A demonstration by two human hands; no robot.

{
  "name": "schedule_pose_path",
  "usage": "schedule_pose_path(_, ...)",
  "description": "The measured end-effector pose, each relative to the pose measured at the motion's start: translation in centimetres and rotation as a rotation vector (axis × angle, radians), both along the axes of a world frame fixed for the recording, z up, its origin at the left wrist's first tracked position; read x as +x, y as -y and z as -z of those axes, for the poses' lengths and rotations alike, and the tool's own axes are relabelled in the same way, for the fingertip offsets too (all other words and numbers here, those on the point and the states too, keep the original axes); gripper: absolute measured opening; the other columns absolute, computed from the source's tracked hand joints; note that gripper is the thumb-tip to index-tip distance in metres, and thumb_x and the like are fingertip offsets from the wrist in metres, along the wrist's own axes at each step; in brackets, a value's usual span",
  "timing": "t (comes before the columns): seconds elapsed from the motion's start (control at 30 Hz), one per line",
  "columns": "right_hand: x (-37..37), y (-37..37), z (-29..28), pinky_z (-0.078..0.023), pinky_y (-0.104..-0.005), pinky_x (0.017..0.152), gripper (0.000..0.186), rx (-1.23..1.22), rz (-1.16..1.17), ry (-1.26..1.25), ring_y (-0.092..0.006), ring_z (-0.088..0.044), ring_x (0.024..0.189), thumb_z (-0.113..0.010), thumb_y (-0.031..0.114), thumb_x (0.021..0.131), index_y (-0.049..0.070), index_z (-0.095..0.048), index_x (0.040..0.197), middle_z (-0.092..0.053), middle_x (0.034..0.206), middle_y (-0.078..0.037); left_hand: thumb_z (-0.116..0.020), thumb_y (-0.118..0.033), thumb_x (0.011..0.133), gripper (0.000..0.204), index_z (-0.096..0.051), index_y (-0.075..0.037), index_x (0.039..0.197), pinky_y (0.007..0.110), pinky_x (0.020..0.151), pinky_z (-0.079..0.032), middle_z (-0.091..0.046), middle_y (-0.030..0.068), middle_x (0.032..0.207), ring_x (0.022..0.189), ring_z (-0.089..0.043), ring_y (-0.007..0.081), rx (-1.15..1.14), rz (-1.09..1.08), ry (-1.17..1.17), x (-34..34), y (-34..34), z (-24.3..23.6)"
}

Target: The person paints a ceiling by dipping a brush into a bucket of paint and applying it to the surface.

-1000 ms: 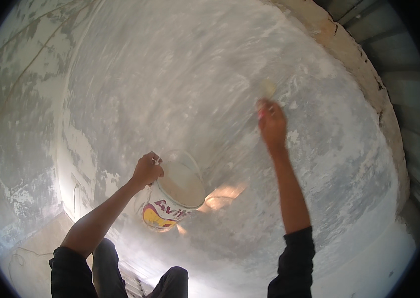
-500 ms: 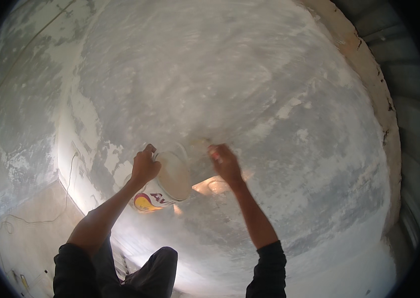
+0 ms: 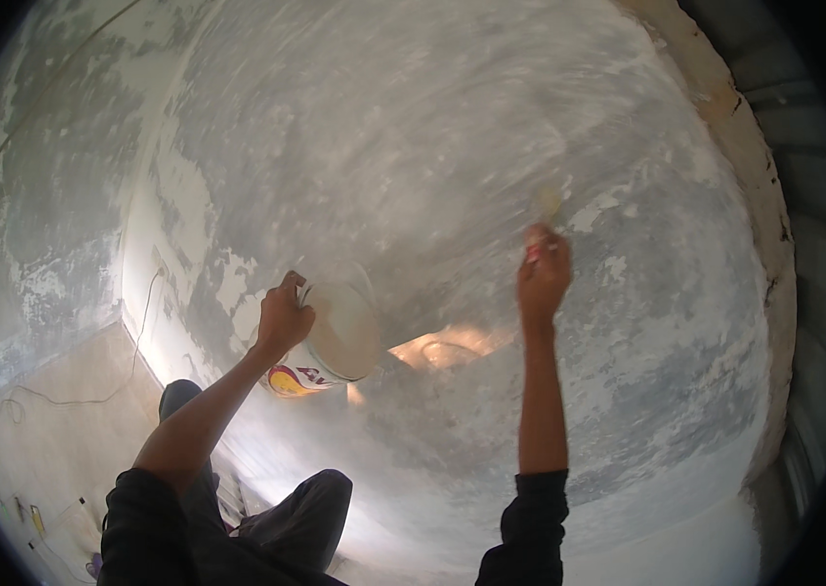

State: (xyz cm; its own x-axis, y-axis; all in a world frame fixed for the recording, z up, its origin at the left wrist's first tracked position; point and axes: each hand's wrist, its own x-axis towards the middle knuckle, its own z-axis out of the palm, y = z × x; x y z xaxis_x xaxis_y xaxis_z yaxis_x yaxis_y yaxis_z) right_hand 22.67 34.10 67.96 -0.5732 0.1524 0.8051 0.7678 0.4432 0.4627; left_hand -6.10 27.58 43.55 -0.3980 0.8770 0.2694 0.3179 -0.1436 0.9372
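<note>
My left hand (image 3: 286,317) is closed on the rim of a white paint bucket (image 3: 342,332) with a yellow and red design on its side. The bucket tilts, and a pale, whitish content shows inside it. Out to the right, my right hand (image 3: 544,269) grips a paintbrush (image 3: 550,205) with a reddish handle. Its pale yellowish bristles are smeared by motion and lie at or close to the grey wall (image 3: 413,146). Whether they touch it I cannot tell.
White patches mottle the wall, and a bright patch of light (image 3: 447,347) falls right of the bucket. A rough broken edge (image 3: 740,117) borders corrugated sheeting (image 3: 794,146) at right. Down left, a thin cable (image 3: 71,400) and small items lie on the floor (image 3: 61,439).
My right hand has swung up and to the right with the paintbrush, away from the bucket. My left hand still holds the bucket in nearly the same place. The view has shifted slightly.
</note>
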Motion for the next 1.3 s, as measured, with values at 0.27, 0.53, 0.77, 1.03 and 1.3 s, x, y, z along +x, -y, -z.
schedule_pose_path(0.27, -3.5, 3.8, 21.7, -0.052, -0.0357, 0.065, 0.038, -0.510, -0.089, -0.165, -0.0274, -0.060, 0.087, -0.064, -0.004, 0.071, 0.009, -0.063, 0.107, -0.057, 0.105, -0.013, -0.057, -0.002, 0.066, 0.039, -0.052, -0.003, 0.105, 0.049, 0.072, -0.050, -0.064, 0.0243, 0.075, 0.078, -0.062, 0.0433, -0.141, -0.034, -0.013, -0.2, 3.0, 6.9)
schedule_pose_path(0.53, -4.2, 3.3, 20.8, -0.048, -0.0388, 0.074, 0.006, -0.635, -0.281, -0.305, -0.0335, -0.059, 0.084, -0.054, 0.001, 0.084, 0.001, -0.058, 0.088, -0.060, 0.091, -0.016, -0.056, -0.002, 0.066, 0.037, -0.053, -0.004, 0.103, 0.050, 0.072, -0.050, -0.065, 0.0246, 0.080, 0.082, -0.063, 0.0439, -0.176, 0.010, -0.012, -0.7, 4.6, 6.9)
schedule_pose_path(0.77, -0.5, 0.4, 5.1, -0.049, -0.0403, 0.075, 0.013, -0.174, -0.208, -0.175, -0.0321, -0.060, 0.086, -0.056, 0.006, 0.089, -0.002, -0.060, 0.098, -0.061, 0.094, -0.016, -0.056, -0.002, 0.065, 0.041, -0.052, -0.005, 0.106, 0.049, 0.072, -0.051, -0.065, 0.0243, 0.080, 0.080, -0.063, 0.0438, -0.153, 0.044, -0.020, -0.8, 3.9, 4.0)
schedule_pose_path(1.03, -1.4, -0.5, 5.1, -0.050, -0.0411, 0.081, 0.020, -0.039, -0.108, -0.264, -0.0334, -0.061, 0.093, -0.054, 0.001, 0.087, -0.001, -0.063, 0.104, -0.062, 0.104, -0.018, -0.056, -0.003, 0.066, 0.041, -0.052, -0.004, 0.106, 0.048, 0.069, -0.051, -0.063, 0.0225, 0.074, 0.077, -0.062, 0.0437, -0.135, 0.029, 0.001, -1.3, 2.1, 3.2)
schedule_pose_path(1.3, -4.6, 1.4, 25.6, -0.052, -0.0384, 0.081, 0.036, -0.439, -0.118, -0.208, -0.0286, -0.060, 0.099, -0.056, -0.004, 0.070, 0.008, -0.065, 0.103, -0.060, 0.107, -0.012, -0.057, -0.001, 0.066, 0.038, -0.051, -0.005, 0.103, 0.049, 0.067, -0.048, -0.062, 0.0217, 0.073, 0.074, -0.061, 0.0425, -0.133, -0.104, 0.058, 0.0, 1.9, 8.7)
